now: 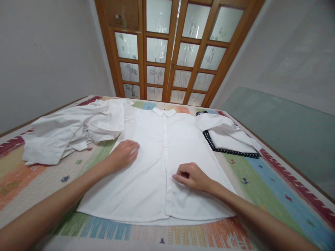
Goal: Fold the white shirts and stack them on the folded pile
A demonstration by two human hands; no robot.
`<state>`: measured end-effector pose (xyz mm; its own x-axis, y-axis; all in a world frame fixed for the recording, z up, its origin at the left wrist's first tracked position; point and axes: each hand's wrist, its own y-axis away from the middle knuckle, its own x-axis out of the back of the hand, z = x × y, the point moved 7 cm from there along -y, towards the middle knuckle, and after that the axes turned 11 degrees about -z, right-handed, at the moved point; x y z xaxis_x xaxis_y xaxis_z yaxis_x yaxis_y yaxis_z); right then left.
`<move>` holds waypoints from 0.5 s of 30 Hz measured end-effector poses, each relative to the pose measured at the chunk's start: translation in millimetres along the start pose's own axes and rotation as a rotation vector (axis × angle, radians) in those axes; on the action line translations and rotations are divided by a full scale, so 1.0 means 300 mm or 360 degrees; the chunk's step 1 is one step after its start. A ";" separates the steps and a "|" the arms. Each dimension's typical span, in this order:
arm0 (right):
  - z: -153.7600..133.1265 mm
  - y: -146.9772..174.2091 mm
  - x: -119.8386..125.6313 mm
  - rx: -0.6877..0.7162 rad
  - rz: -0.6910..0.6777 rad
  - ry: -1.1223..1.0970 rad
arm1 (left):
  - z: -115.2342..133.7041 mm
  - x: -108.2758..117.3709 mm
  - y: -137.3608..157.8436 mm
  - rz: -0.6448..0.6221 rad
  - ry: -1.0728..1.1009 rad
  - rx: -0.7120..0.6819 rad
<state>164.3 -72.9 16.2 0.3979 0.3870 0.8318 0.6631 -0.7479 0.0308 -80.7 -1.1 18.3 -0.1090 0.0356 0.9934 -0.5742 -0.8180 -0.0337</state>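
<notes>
A white button-up shirt (pixel 146 167) lies spread on its back, front facing up, with its collar at the far end and its hem toward me. Over the left side of its body is my left hand (pixel 125 153), fingers curled down at the cloth. A whitish patch shows by those fingertips, and I cannot tell whether it is pinched fabric. My right hand (pixel 192 176) rests just right of the button placket, curled into a loose fist with a visible hollow and nothing seen in it. The shirt's right-hand sleeve (pixel 220 122) stretches outward.
Crumpled white cloth (pixel 75 127) lies at the left, meeting the shirt. Under the right sleeve is a folded white piece with black patterned trim (pixel 235 152). A colourful patterned cloth (pixel 261 181) covers the table. Wooden glass-paned doors (pixel 170 52) and a pale green panel (pixel 277 129) stand beyond.
</notes>
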 end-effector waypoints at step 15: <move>-0.009 -0.107 -0.026 -0.0530 0.0020 0.0067 | 0.390 -0.051 0.010 -0.0243 0.0295 -0.0276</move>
<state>138.2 -53.2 10.3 0.3734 0.3592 0.8553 0.4121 -0.8903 0.1940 14.1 -71.2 15.7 -0.1481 0.2679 0.9520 -0.7236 -0.6856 0.0804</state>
